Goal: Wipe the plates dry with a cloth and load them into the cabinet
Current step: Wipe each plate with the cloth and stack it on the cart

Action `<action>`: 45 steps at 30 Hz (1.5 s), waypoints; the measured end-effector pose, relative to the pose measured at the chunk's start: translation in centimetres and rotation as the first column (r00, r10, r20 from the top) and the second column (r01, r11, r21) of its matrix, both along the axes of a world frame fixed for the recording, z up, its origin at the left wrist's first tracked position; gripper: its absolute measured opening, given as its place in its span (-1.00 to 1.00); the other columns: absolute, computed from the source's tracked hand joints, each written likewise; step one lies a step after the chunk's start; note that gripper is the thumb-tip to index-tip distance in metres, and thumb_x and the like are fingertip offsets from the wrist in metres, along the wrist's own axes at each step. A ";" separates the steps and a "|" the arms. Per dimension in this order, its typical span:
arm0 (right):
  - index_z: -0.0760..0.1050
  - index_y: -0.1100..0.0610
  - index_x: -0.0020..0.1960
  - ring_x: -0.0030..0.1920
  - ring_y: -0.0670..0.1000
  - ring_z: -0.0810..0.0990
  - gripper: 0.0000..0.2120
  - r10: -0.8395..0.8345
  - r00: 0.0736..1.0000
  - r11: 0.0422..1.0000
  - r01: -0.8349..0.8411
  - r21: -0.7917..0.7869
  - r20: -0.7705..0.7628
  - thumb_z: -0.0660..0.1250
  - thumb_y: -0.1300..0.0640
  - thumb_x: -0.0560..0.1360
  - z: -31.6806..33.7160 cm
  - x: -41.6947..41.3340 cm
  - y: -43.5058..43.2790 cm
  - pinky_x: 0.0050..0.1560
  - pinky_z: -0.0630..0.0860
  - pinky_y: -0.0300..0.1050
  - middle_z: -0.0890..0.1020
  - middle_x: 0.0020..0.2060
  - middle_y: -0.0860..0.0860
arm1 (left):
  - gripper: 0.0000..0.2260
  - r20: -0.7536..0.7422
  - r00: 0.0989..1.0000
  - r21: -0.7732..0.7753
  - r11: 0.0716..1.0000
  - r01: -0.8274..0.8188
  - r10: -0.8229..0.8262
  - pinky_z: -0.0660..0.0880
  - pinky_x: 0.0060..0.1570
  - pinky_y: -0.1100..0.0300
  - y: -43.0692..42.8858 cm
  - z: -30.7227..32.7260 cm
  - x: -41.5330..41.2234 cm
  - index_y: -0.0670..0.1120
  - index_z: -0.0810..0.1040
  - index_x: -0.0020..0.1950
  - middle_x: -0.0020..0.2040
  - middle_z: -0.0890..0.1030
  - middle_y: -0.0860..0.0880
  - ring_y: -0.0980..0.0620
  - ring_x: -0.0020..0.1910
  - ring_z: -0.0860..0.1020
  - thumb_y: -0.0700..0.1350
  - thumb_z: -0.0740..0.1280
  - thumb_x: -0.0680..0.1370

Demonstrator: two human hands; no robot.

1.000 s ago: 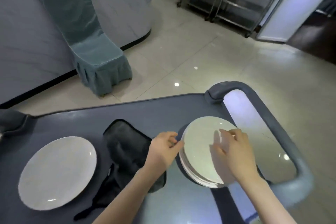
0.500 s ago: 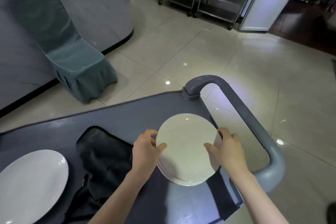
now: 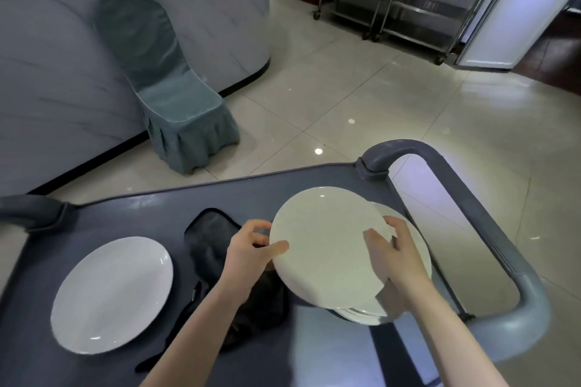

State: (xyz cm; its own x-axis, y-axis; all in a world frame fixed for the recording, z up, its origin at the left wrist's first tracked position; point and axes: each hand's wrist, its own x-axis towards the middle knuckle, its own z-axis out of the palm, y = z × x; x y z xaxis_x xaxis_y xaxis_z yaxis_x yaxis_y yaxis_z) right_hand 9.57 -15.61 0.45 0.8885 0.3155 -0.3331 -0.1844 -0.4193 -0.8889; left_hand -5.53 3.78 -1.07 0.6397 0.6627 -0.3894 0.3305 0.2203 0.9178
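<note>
Your left grip [image 3: 251,248] and right grip [image 3: 393,258] are both pinching the top plate [image 3: 327,245] at opposite rims, thumbs on top. It's hanging half off the stack of plates [image 3: 419,248] at the right end of the cart surface [image 3: 141,207]. I'd lift it straight clear so nothing drags. Then swing it over the black cloth [image 3: 210,239] just left, and free one grip to wipe.
</note>
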 end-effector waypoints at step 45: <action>0.14 0.07 -0.32 -0.35 0.01 0.22 -0.56 -0.114 0.987 0.987 0.126 0.097 -0.116 0.27 -0.02 0.61 -1.2 -4.3 8.1 -0.34 0.22 -0.15 0.26 -0.39 0.01 | -0.92 0.053 0.997 -0.082 0.995 -0.058 0.062 0.58 -0.19 0.18 14.3 2.5 -5.7 0.00 0.62 0.04 -0.10 0.73 0.00 0.03 -0.13 0.70 -0.04 0.37 0.59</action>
State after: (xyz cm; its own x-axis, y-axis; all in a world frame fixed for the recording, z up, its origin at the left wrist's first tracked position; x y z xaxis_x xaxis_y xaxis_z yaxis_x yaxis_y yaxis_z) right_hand 5.26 -7.50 -0.70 0.8817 0.2470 -0.4021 -0.3268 -0.2949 -0.8979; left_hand -11.27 18.09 1.43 0.6219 0.6685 -0.4079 0.2635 0.3119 0.9129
